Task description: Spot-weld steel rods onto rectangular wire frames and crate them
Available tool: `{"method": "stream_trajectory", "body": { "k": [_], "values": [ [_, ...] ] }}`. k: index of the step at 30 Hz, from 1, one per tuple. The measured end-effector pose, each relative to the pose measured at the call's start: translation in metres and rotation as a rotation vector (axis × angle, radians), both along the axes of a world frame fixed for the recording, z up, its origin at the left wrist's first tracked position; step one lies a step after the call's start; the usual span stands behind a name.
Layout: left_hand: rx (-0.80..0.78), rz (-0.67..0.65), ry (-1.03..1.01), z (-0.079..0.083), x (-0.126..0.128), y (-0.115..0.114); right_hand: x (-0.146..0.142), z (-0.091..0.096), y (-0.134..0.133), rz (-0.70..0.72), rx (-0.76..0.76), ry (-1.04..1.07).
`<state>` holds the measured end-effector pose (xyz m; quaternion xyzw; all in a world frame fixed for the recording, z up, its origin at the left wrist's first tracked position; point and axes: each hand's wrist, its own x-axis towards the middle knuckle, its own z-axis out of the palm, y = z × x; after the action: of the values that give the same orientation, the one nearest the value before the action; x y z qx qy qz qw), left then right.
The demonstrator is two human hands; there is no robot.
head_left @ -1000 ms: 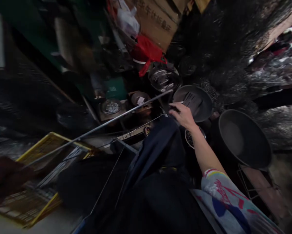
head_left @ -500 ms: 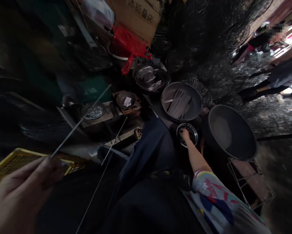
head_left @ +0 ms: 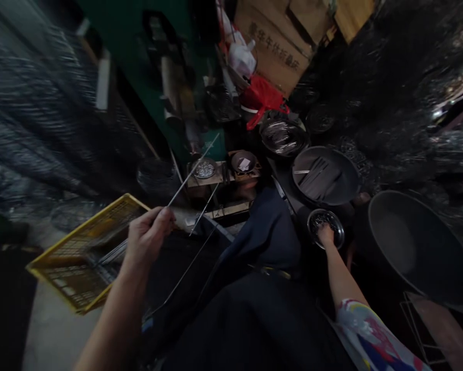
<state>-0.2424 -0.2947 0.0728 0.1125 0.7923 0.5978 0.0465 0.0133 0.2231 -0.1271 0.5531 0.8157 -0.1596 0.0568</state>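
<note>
My left hand (head_left: 152, 232) is closed around a thin metal rod (head_left: 193, 172), which slants up and away toward the machine. A second thin rod (head_left: 205, 208) runs beside it, lower and to the right; whether the two are joined I cannot tell. My right hand (head_left: 326, 235) reaches down into a small round metal bowl (head_left: 341, 238) of small dark shiny pieces. Its fingers are hidden among them. Just beyond that bowl, a wide dark pan (head_left: 347, 190) holds flat dark strips (head_left: 319, 178).
A green machine (head_left: 127, 36) stands ahead, with a dish of small shiny pieces (head_left: 205, 169) before it. To the left is a yellow plastic crate (head_left: 57, 257) with rods inside. A large dark basin (head_left: 394, 232) sits at right. A red bag (head_left: 264, 95) and cardboard box (head_left: 272, 49) lie behind.
The view has swung left, so the scene sits farther right and more of the crate shows. My left hand still grips the rod; my right hand remains in the bowl.
</note>
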Motion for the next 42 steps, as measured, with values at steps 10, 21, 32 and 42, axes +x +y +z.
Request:
{"method": "stream_trajectory", "body": {
  "k": [10,21,32,42],
  "values": [
    [-0.002,-0.039,-0.035,-0.017,-0.024,0.018,0.002,0.028,0.002,0.196,0.068,0.044],
    [-0.182,-0.144,0.146,-0.042,-0.058,0.016,-0.184,0.152,-0.124,0.432,-0.482,1.02],
    [-0.194,-0.027,0.174,-0.058,-0.059,0.002,-0.332,0.128,-0.29,0.533,-1.012,0.965],
    [-0.2,0.005,0.195,-0.067,-0.061,0.005,-0.352,0.132,-0.327,0.253,-1.142,0.983]
  ]
}}
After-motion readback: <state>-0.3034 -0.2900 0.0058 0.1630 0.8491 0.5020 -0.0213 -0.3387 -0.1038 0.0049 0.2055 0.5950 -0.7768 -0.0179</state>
